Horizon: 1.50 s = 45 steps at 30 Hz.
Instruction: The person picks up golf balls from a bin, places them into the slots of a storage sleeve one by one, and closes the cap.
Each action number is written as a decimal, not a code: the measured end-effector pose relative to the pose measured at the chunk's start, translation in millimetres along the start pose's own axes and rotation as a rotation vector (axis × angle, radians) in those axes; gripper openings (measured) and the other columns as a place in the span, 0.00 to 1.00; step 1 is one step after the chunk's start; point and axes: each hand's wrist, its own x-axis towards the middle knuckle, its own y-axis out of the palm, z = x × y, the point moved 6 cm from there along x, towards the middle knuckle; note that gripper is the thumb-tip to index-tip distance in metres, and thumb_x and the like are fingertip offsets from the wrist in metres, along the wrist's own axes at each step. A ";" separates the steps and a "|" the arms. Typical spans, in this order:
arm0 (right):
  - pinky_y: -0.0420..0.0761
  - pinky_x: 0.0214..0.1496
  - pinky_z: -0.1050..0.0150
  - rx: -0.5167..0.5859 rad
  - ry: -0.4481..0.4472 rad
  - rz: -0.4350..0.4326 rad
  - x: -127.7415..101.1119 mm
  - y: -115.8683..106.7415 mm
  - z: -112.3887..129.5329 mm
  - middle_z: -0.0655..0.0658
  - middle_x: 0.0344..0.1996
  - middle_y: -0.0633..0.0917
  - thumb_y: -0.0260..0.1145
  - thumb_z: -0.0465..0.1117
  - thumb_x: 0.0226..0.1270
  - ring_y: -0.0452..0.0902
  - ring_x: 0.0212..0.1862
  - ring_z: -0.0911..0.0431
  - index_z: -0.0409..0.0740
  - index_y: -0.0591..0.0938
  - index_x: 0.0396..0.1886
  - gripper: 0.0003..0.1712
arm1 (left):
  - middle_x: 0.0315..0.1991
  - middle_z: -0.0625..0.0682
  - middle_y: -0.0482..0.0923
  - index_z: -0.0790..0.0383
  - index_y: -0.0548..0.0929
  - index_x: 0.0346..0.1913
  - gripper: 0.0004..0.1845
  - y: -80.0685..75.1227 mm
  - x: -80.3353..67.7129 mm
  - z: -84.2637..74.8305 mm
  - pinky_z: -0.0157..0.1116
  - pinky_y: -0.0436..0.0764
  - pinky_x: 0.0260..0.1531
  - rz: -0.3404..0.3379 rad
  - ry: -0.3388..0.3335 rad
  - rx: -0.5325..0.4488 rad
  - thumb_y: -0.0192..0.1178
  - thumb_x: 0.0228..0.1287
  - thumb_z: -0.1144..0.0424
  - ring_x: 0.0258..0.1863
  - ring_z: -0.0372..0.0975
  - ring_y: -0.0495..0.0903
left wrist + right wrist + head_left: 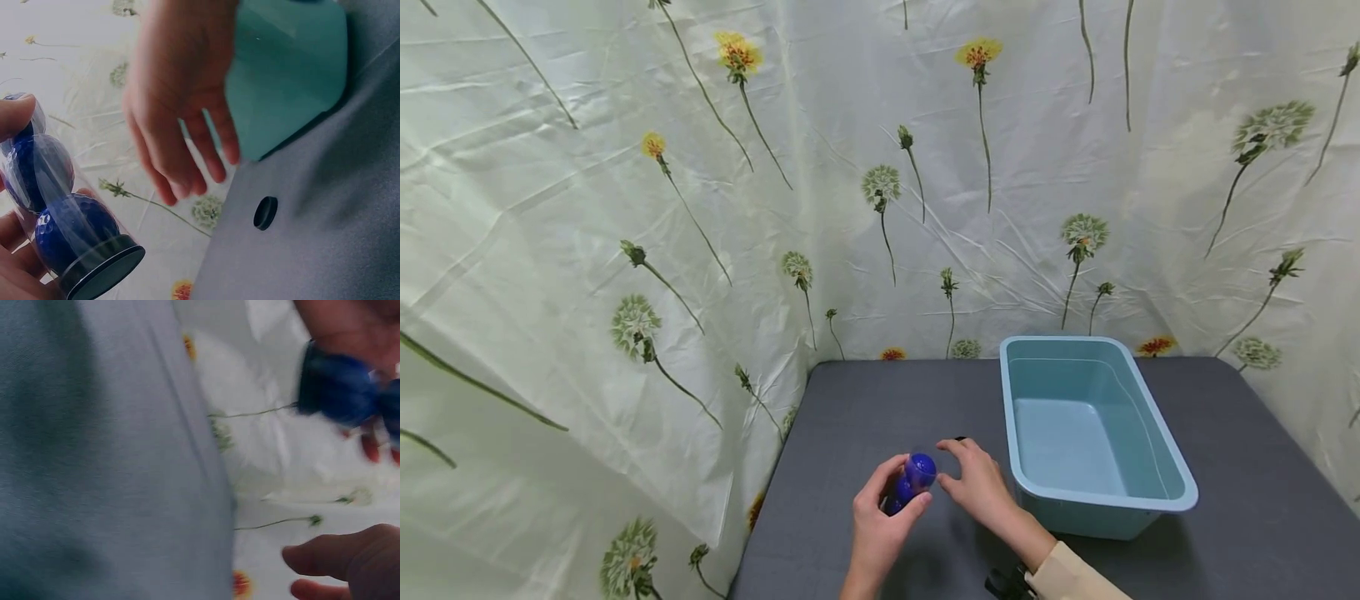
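Observation:
My left hand (880, 518) grips a clear plastic tube (103, 206) with dimpled blue golf balls (75, 228) inside. A black cap closes the tube's lower end in the left wrist view; fingers cover part of its other end. Just right of the tube, apart from it, is my right hand (981, 487), with nothing in its loosely bent fingers. A loose black cap (265, 213) lies on the grey table; in the head view the right hand mostly hides it. The right wrist view blurs the tube and balls.
A light blue plastic tub (1101, 502) stands on the grey table (865, 408), right of both hands. Nothing shows inside it. Behind and to the left hangs a pale curtain (850, 208) printed with dandelions. A black strap device (1009, 583) is at the right wrist.

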 end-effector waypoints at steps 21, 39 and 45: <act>0.72 0.56 0.41 0.146 0.135 -0.400 32.2 48.0 -89.9 0.34 0.50 0.82 0.80 0.35 0.52 0.75 0.52 0.37 0.38 0.82 0.59 0.32 | 0.54 0.44 0.82 0.47 0.81 0.60 0.27 -5.6 5.6 4.0 0.47 0.80 0.52 0.000 -0.042 -0.005 0.77 0.56 0.54 0.52 0.42 0.83; 0.75 0.46 0.44 0.049 0.054 -0.459 29.9 50.9 -105.6 0.37 0.43 0.84 0.83 0.32 0.43 0.77 0.44 0.39 0.38 0.84 0.56 0.35 | 0.55 0.45 0.82 0.47 0.81 0.60 0.27 -3.8 6.0 7.8 0.48 0.80 0.53 0.009 -0.047 -0.018 0.76 0.57 0.57 0.53 0.42 0.82; 0.74 0.48 0.44 0.069 0.108 -0.380 24.6 56.6 -104.8 0.40 0.42 0.82 0.82 0.33 0.45 0.76 0.46 0.41 0.38 0.78 0.65 0.42 | 0.54 0.45 0.82 0.47 0.81 0.59 0.26 -3.5 3.5 9.8 0.48 0.80 0.52 0.003 -0.048 -0.029 0.77 0.56 0.57 0.52 0.42 0.83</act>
